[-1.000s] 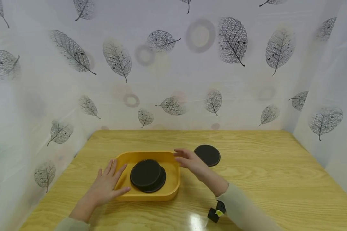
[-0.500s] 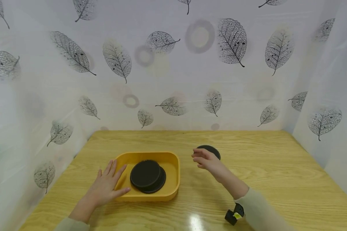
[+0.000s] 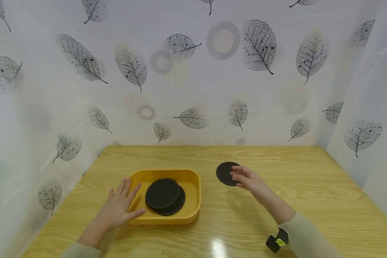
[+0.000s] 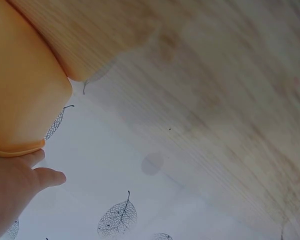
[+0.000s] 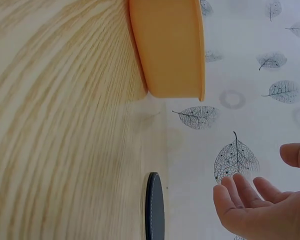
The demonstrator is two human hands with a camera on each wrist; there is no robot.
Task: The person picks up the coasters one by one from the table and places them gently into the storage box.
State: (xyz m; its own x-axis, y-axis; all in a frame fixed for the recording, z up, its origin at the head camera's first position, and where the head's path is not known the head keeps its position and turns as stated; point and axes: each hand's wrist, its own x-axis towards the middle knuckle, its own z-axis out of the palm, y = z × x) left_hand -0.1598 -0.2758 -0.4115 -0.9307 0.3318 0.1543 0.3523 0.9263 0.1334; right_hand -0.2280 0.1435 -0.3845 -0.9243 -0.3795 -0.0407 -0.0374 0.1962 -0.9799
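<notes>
In the head view, a yellow rectangular tub [image 3: 192, 197] with rounded corners holds a stack of round black coasters [image 3: 162, 193]; the top one lies off-centre. My left hand [image 3: 116, 209] rests on the tub's left rim with straight, spread fingers; the left wrist view catches part of this hand [image 4: 15, 190] against the tub wall [image 4: 25, 85]. Another black coaster [image 3: 224, 173] lies flat on the table, right of the tub. Over that coaster's right side is my right hand [image 3: 254, 184], fingers loosely bent and holding nothing. The right wrist view has the hand [image 5: 265, 212] apart from the coaster [image 5: 155, 210].
A light wooden table [image 3: 293, 190] carries everything. White curtain [image 3: 196, 86] printed with leaves encloses its back and sides. A small black device with a yellow mark [image 3: 277, 242] hangs at the right sleeve [image 3: 304, 233].
My right hand has moved rightward from above the tub's right rim to over the coaster on the table. The left hand, the tub and the coasters have stayed put.
</notes>
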